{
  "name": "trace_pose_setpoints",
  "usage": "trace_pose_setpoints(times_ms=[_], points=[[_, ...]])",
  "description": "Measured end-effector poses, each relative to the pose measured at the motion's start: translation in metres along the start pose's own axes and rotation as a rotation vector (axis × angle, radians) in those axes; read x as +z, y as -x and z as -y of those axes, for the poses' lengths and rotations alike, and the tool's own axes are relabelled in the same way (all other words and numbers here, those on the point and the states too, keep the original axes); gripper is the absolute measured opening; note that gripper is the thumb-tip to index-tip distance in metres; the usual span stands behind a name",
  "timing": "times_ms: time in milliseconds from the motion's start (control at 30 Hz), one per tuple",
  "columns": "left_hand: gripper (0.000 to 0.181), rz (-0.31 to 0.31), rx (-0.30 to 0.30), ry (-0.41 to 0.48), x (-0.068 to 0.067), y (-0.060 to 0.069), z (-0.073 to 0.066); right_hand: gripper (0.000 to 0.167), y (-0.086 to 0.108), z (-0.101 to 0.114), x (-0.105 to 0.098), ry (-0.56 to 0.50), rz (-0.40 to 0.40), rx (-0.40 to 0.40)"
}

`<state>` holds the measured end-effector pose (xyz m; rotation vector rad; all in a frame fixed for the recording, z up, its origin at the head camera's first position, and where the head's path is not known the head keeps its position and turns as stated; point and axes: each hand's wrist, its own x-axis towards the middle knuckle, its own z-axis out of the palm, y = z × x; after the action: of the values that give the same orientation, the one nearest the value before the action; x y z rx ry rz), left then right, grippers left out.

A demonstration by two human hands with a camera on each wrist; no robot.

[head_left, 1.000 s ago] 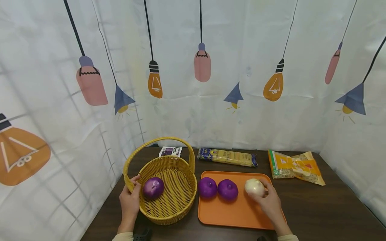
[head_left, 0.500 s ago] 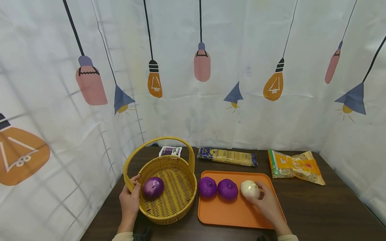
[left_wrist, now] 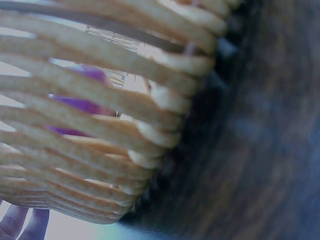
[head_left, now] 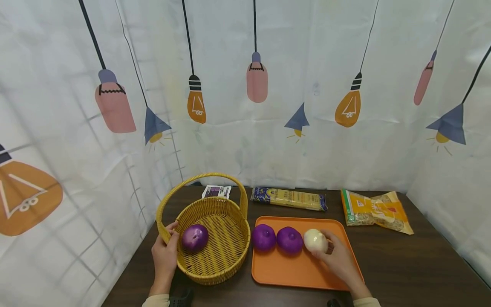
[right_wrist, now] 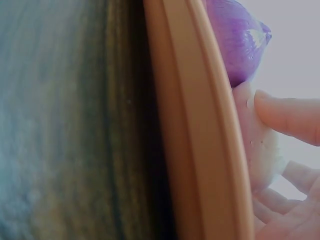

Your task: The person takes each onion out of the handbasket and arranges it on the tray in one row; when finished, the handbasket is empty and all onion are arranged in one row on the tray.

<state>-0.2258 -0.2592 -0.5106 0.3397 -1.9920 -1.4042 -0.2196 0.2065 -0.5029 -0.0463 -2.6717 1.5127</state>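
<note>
On the left of the head view, my left hand (head_left: 165, 255) grips the yellow woven basket (head_left: 215, 279) where its handle meets the rim. One purple onion (head_left: 194, 238) lies inside the basket, near that hand; the left wrist view shows it through the basket's slats (left_wrist: 100, 142). My right hand (head_left: 339, 258) holds a white onion (head_left: 314, 240) at the orange tray (head_left: 285, 271), thumb on the near side. Two more purple onions, a left one (head_left: 264, 237) and a middle one (head_left: 289, 240), sit side by side on the tray, with the white onion close beside the middle one.
Behind the tray lies a long pack of noodles (head_left: 293, 199). An orange-and-yellow food bag (head_left: 376, 211) rests at the back right. A small white-and-purple packet (head_left: 216, 191) is behind the basket. A patterned curtain (head_left: 230, 145) rises behind the dark table (head_left: 422, 264).
My right hand has shifted left across the tray with the white onion, closing the gap to the middle purple onion. The left hand and basket stay put.
</note>
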Motion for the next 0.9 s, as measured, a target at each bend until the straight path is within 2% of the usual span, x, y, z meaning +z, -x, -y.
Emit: trace_pose_setpoints(times_ms=[233,433,500,900], points=[[0.015,0.01,0.022,0.024,-0.001,0.002,-0.002,0.08,0.0,0.001,0.001,0.003,0.0,0.016],[0.015,0.02,0.023,0.025,-0.007,0.012,-0.037,0.082,0.001,0.002,0.001,0.006,-0.002,0.027],[0.016,0.021,0.029,0.026,-0.009,0.015,-0.045,0.082,0.001,0.002,0.002,0.006,-0.001,0.03],[0.017,0.036,0.017,0.033,-0.009,0.015,-0.046,0.082,0.001,0.001,0.001,-0.035,0.017,0.011]])
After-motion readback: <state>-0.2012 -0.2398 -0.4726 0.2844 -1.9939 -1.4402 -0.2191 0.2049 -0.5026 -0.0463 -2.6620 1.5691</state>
